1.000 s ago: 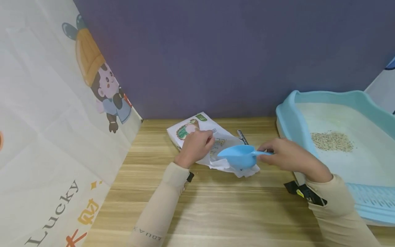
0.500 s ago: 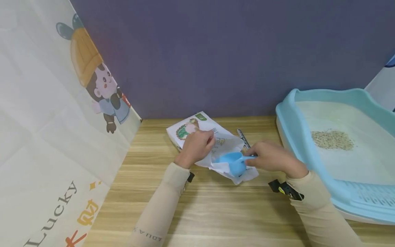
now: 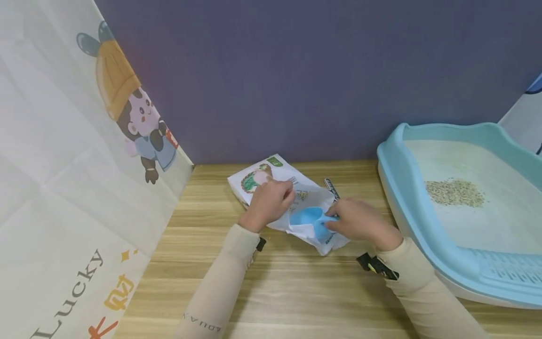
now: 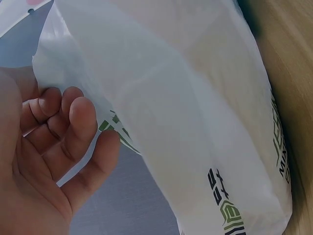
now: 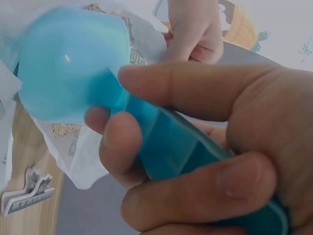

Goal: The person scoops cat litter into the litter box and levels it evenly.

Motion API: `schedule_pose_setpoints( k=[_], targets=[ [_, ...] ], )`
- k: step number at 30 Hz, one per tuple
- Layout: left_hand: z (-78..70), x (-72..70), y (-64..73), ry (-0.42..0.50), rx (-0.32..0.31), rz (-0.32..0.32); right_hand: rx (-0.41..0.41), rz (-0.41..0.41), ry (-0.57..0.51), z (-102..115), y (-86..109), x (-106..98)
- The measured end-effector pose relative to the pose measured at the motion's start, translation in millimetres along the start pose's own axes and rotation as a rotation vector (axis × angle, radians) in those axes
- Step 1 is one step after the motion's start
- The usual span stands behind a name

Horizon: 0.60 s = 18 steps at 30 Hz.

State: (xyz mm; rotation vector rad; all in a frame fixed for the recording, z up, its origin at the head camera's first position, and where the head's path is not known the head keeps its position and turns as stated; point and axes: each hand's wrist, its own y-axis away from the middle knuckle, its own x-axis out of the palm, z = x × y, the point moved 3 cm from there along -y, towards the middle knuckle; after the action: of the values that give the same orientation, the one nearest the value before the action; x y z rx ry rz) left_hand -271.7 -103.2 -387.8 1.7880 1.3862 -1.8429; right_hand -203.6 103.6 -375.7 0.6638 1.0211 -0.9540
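Observation:
A white printed bag [image 3: 281, 168] lies on its side on the wooden table, its mouth towards the right front. My left hand [image 3: 270, 203] pinches the upper edge of that mouth; the lifted plastic [image 4: 161, 98] fills much of the left wrist view. My right hand [image 3: 360, 220] grips the handle of a light blue scoop [image 3: 306, 216], its bowl inside the bag's mouth. Fingers and thumb wrap the hollow handle [image 5: 166, 142] in the right wrist view. Pale pellets [image 5: 66, 129] show in the bag beside the scoop, whose front end is partly hidden by plastic.
A large blue-rimmed litter tray [image 3: 406, 207] stands at the right, with a patch of pellets [image 3: 455, 193] on its pale floor. Behind the bag's mouth lies a black-and-white clip [image 3: 331, 187]. A dark wall [image 3: 288, 80] rises behind the table, and a printed white sheet [image 3: 55, 141] hangs left.
My right hand has moved left and slightly down, carrying the scoop from over the bag's mouth into it. The left hand has kept its place on the bag's edge.

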Motion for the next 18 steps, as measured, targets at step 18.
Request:
schedule_pose_setpoints(
  k=[18],
  targets=[
    [-1.3,-1.0,1.3,-0.005,0.008,-0.004,0.104,-0.053,-0.012,5,-17.8,25]
  ],
)
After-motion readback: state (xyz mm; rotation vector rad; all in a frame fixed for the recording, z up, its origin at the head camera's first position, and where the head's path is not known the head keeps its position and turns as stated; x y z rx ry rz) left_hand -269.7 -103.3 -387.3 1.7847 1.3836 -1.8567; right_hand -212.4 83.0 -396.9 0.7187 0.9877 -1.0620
